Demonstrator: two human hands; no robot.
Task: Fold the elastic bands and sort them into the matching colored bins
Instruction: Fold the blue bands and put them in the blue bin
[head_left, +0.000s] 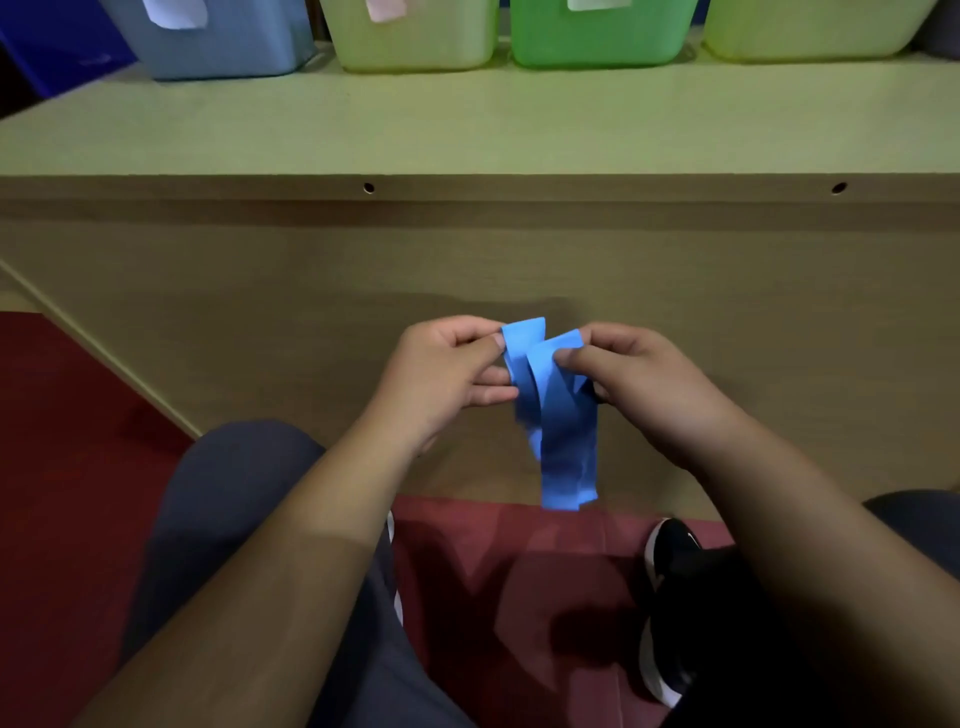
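A blue elastic band (563, 452) hangs folded in front of the table's side panel, its loops drooping toward the floor. My left hand (441, 379) pinches the band's upper left fold between thumb and fingers. My right hand (634, 384) pinches the upper right fold, thumb on the front. On the table top at the back stand a light blue bin (223, 47), a pale yellow-green bin (415, 41), a bright green bin (597, 41) and another pale yellow-green bin (810, 31).
The beige table (467, 124) has a wooden front panel with two small holes. A dark blue object (57, 47) sits at the far left. Below are a red floor (498, 597), my grey-trousered legs and a black shoe (670, 597).
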